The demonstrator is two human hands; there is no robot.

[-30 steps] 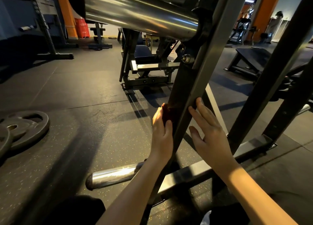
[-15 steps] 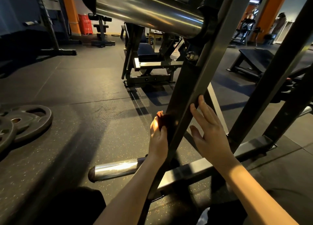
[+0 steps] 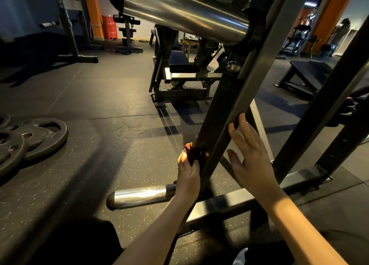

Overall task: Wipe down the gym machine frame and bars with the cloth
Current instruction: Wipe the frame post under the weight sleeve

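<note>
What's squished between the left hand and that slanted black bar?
A small orange cloth. The left hand holds it against the slanted bar. The head view shows it.

Left of the slanted bar [image 3: 225, 113] you have open floor [image 3: 119, 145] as far as the plates [image 3: 40, 139]. Up the bar, a bolt [image 3: 231, 66] and the big chrome sleeve [image 3: 179, 7] block you. Down it, the chrome peg [image 3: 139, 195] and base rail [image 3: 225, 204] close in. To its right, a gap lies before the next bar [image 3: 323, 109]; your right hand [image 3: 249, 159] fills its lower part.
</note>
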